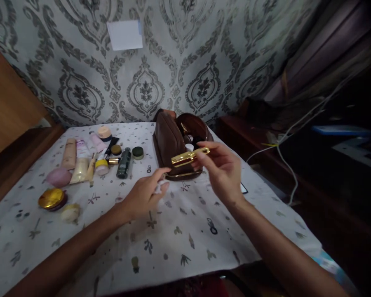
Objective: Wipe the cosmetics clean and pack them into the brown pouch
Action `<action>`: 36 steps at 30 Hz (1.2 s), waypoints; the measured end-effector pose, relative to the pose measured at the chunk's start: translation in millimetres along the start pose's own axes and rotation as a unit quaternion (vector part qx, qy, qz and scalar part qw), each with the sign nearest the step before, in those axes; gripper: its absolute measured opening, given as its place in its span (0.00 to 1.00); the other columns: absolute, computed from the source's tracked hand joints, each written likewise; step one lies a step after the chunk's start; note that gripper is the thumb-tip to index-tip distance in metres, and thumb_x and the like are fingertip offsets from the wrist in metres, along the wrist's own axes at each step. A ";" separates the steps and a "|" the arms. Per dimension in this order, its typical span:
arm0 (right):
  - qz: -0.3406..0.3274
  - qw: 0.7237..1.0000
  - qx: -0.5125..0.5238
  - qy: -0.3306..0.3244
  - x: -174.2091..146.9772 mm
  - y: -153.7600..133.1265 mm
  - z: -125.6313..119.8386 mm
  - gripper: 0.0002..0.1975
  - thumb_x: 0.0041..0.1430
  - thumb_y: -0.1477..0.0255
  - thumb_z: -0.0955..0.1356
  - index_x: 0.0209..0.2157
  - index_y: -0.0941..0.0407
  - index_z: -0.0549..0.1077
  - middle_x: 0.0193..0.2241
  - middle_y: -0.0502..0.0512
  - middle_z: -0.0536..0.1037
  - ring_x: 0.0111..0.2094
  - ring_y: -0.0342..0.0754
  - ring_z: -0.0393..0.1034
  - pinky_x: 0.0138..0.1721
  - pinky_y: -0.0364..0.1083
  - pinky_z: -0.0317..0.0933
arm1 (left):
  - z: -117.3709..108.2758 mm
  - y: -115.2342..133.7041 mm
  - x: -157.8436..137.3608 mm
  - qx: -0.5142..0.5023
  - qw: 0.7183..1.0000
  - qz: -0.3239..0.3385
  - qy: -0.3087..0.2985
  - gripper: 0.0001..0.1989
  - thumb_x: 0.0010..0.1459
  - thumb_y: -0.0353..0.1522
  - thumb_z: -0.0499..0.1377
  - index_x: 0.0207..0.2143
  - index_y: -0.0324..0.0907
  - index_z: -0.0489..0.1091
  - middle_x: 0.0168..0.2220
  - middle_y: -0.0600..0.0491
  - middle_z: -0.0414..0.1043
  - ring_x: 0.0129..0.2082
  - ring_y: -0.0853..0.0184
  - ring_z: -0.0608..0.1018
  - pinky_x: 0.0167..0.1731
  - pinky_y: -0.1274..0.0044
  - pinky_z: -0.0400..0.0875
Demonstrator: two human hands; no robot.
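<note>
My right hand (224, 171) pinches a shiny gold cosmetic tube (185, 158) by one end, holding it near level in front of the bag. Whether it is a lipstick or a mascara I cannot tell. Left of the tube, my left hand (146, 194) is held over the table with its thumb and index finger apart, the fingertips close to the bag's front corner. The brown cosmetic bag (168, 138) stands unzipped against the wall side. Inside it a white-capped item (189, 147) shows, partly hidden by my right hand and the tube.
On the left lie several cosmetics, among them a dark green bottle (124, 164), a green-lidded jar (137, 153), a gold-lidded jar (52, 199), a pink sponge (58, 177) and a beige tube (69, 154). White cables (293, 177) hang beyond the table's right edge.
</note>
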State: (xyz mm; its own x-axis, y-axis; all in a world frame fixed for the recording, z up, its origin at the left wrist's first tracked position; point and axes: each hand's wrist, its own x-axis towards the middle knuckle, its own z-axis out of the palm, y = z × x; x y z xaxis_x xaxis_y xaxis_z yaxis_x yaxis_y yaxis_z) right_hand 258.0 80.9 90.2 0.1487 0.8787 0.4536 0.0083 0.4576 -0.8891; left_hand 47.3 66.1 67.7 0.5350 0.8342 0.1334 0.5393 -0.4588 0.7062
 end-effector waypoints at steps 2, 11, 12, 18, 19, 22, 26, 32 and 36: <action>-0.052 0.997 -0.037 0.040 14.1 -5.0 -17.7 0.14 0.55 0.64 0.75 0.41 0.52 0.72 0.27 0.47 0.77 0.23 0.43 0.72 0.27 0.44 0.70 | 8.1 15.8 20.7 0.037 0.998 0.026 -0.035 0.27 0.67 0.39 0.47 0.66 0.39 0.52 0.32 0.51 0.73 0.30 0.63 0.75 0.36 0.72 0.68; -0.109 0.980 -0.168 -0.009 48.8 2.0 -52.7 0.14 0.54 0.62 0.75 0.38 0.52 0.72 0.29 0.49 0.77 0.25 0.44 0.73 0.28 0.44 0.70 | 46.0 19.3 52.7 0.087 0.994 0.013 -0.059 0.26 0.66 0.35 0.49 0.65 0.40 0.50 0.42 0.44 0.79 0.39 0.55 0.81 0.37 0.67 0.74; -0.107 0.977 -0.180 -0.024 50.3 3.8 -54.6 0.14 0.54 0.62 0.75 0.38 0.52 0.72 0.29 0.49 0.77 0.26 0.44 0.73 0.29 0.44 0.70 | 48.4 16.3 51.6 0.096 0.994 0.023 -0.055 0.26 0.66 0.34 0.49 0.64 0.41 0.50 0.42 0.45 0.79 0.38 0.56 0.82 0.36 0.68 0.74; -0.120 0.943 -0.279 -0.138 57.6 12.1 -61.2 0.11 0.59 0.63 0.72 0.41 0.53 0.75 0.31 0.50 0.78 0.29 0.44 0.74 0.30 0.43 0.69 | 59.8 4.4 49.0 0.127 0.988 0.084 -0.004 0.24 0.67 0.33 0.48 0.64 0.39 0.51 0.37 0.48 0.79 0.33 0.61 0.81 0.31 0.72 0.75; -0.129 0.931 -0.301 -0.163 58.4 13.4 -61.4 0.10 0.61 0.64 0.71 0.42 0.53 0.75 0.31 0.50 0.78 0.29 0.44 0.74 0.30 0.43 0.69 | 60.6 3.4 49.1 0.129 0.988 0.089 0.000 0.24 0.67 0.33 0.48 0.64 0.39 0.51 0.36 0.48 0.79 0.32 0.61 0.81 0.30 0.72 0.75; -0.158 0.887 -0.368 -0.231 59.4 16.8 -60.9 0.07 0.64 0.68 0.68 0.42 0.54 0.75 0.31 0.51 0.78 0.28 0.43 0.73 0.29 0.41 0.66 | 60.8 0.9 49.3 0.130 0.987 0.099 0.004 0.24 0.67 0.33 0.48 0.64 0.40 0.51 0.35 0.50 0.79 0.31 0.62 0.81 0.28 0.74 0.75; -0.165 0.839 -0.439 -0.275 56.6 20.2 -60.5 0.06 0.66 0.72 0.66 0.41 0.55 0.76 0.32 0.52 0.78 0.28 0.43 0.72 0.27 0.40 0.62 | 60.1 -1.4 48.7 0.129 0.985 0.113 0.008 0.24 0.67 0.32 0.48 0.64 0.40 0.49 0.36 0.50 0.79 0.32 0.63 0.81 0.28 0.74 0.75; -0.163 0.787 -0.529 -0.272 47.6 24.3 -60.7 0.10 0.67 0.70 0.65 0.46 0.55 0.76 0.35 0.54 0.79 0.30 0.44 0.74 0.29 0.42 0.63 | 59.1 -1.4 47.2 0.133 0.984 0.118 0.004 0.25 0.67 0.32 0.47 0.64 0.39 0.48 0.35 0.51 0.79 0.31 0.62 0.81 0.27 0.73 0.74; -0.154 0.757 -0.568 -0.286 42.8 25.1 -59.6 0.13 0.70 0.70 0.61 0.47 0.56 0.76 0.37 0.57 0.78 0.32 0.45 0.73 0.29 0.42 0.63 | 59.0 -1.9 46.2 0.138 0.983 0.120 -0.003 0.26 0.67 0.32 0.47 0.65 0.38 0.47 0.33 0.51 0.78 0.29 0.62 0.81 0.26 0.73 0.73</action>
State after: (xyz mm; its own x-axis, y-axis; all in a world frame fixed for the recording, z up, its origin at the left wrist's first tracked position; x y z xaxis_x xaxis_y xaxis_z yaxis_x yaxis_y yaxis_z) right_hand 323.5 121.9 83.7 -0.4821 0.8181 0.3136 0.8480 0.5257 -0.0677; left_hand 109.3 87.5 31.5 0.6713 0.6908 0.2686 0.5527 -0.7080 0.4397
